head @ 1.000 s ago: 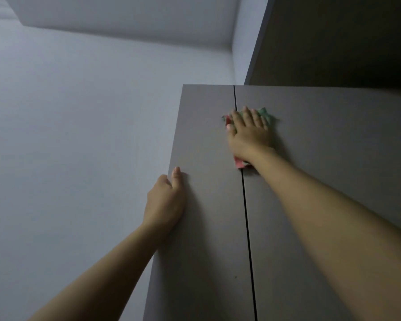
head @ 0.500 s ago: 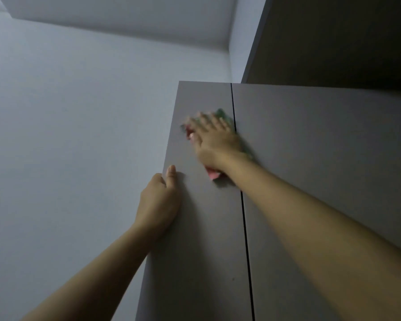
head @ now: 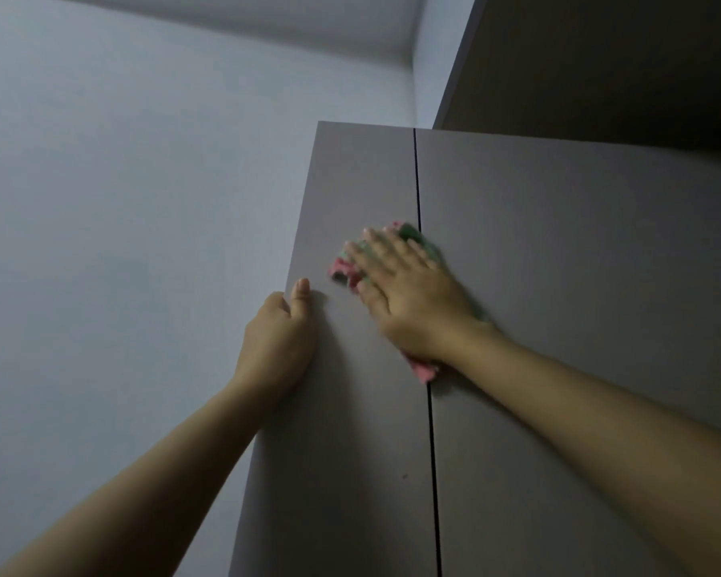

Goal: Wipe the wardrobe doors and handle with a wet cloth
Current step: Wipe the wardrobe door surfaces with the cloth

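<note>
While pressed flat, the cloth lies under the right hand.

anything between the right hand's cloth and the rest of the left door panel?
Only the left hand: it grips the left door at its outer edge, just below-left of the cloth under the right hand. The panel above and below shows nothing else in the way. No handle is in view.
</note>
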The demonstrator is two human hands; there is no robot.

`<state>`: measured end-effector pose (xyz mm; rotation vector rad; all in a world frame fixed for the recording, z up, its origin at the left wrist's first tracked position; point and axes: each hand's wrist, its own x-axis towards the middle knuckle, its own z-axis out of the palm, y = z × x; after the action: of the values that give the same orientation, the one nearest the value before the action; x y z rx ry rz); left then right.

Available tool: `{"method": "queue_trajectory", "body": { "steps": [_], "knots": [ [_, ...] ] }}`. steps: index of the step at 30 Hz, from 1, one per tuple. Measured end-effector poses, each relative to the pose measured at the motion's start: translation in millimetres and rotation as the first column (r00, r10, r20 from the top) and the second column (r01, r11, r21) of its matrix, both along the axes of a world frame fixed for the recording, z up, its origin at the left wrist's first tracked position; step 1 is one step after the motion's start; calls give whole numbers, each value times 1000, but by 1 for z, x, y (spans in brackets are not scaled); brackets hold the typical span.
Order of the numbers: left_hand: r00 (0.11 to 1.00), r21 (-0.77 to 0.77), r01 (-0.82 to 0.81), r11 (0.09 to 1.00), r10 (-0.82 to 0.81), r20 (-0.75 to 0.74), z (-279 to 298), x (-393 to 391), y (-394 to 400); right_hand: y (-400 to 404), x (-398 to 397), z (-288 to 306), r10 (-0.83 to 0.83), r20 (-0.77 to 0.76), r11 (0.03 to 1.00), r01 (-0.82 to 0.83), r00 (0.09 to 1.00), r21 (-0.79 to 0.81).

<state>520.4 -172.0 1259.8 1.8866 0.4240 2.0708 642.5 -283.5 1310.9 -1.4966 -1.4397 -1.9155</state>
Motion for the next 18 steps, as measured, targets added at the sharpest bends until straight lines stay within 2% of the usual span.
{"method": "queue_trajectory", "body": {
  "steps": [2, 3, 4, 6, 7, 9, 11, 13, 14, 16, 18],
  "knots": [
    [1000, -8, -8, 1000, 8, -6, 0, 1, -2, -22, 22, -9, -10, 91, 999, 13, 996, -31],
    [1000, -13, -9, 1000, 9, -5, -1, 1, -2, -34, 35, 1, -24, 45, 999, 22, 999, 47],
    [1000, -15, -7, 1000, 7, -1, -1, 2, -3, -44, 47, 15, -46, -103, 990, 59, 994, 130],
    [1000, -22, -9, 1000, 9, 2, -2, 2, -3, -51, 56, 38, 19, -454, 954, 120, 891, 275],
    [1000, -26, -12, 1000, 12, 6, -3, 2, -3, -45, 50, 43, 57, -509, 934, 134, 859, 331],
    [1000, -41, -20, 999, 20, 3, -5, 1, -5, -23, 26, 26, 51, -453, 934, 119, 890, 338],
    [999, -37, -38, 999, 38, -1, -8, 0, -8, -6, 10, -16, 14, -227, 983, 27, 974, 179],
    [997, 10, -72, 997, 72, 15, -12, 1, -13, -19, 18, -47, -14, -47, 1000, 14, 999, -17],
    [994, 51, -112, 992, 111, 21, -15, 0, -16, -31, 31, -45, -21, 7, 999, 21, 1000, -39],
    [976, 170, -217, 961, 214, 33, -23, 0, -21, -54, 64, -21, -41, -54, 992, 47, 998, 114],
    [951, 284, -299, 911, 310, 8, -31, 1, -28, -71, 83, 7, 4, -357, 955, 102, 934, 279]
  ]
}}
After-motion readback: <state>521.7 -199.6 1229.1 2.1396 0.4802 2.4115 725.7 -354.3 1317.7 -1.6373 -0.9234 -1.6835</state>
